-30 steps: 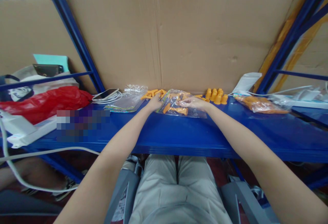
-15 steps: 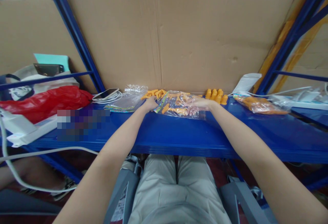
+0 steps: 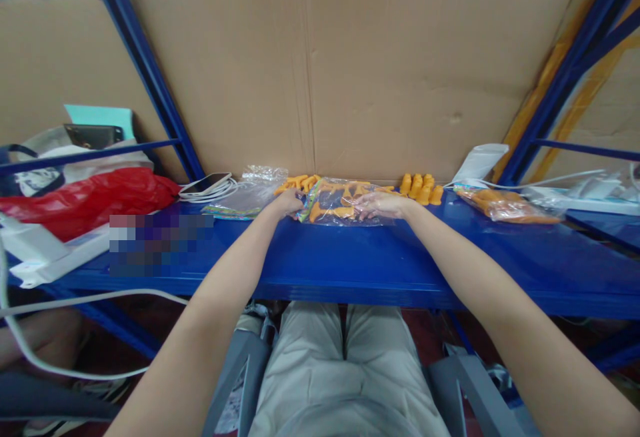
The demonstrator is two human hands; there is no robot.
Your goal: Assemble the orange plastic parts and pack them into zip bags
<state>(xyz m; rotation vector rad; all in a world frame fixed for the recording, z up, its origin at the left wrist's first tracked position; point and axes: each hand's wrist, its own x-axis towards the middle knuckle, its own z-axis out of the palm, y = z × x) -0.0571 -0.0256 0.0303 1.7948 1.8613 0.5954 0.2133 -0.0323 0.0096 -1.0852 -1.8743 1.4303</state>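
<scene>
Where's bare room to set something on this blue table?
Bare: the blue table between the left forearm and right forearm, in front of the clear bag; also right of that arm, in front of the orange packet. Crowded: along the cardboard, left around the red bag.

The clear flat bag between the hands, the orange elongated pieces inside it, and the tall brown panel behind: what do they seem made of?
Clear flat bag: probably thin, glossy plastic film, wrinkled and see-through.
Orange elongated pieces: perhaps smooth moulded plastic, evenly coloured; rubber is possible.
Tall brown panel: likely matte cardboard, showing vertical creases.
</scene>
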